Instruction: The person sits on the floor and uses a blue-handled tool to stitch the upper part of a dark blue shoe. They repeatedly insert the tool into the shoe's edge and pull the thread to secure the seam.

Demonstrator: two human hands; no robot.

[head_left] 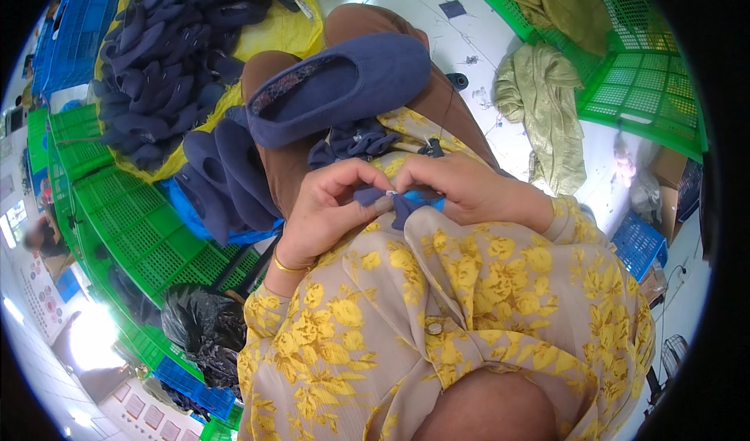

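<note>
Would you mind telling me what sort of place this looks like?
Probably a small slipper-making workshop. A heap of dark blue slippers lies on a yellow sheet, green plastic crates stand around, and both hands work a blue fabric piece by one slipper.

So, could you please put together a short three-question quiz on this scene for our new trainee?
1. True or false: both hands, the left hand and the right hand, pinch a small dark blue fabric piece.
2. What lies on the person's lap? A) dark blue slipper B) a green crate C) a black bag
3. What colour is the sheet under the slipper pile?

Key: 1 true; 2 A; 3 yellow.
</note>
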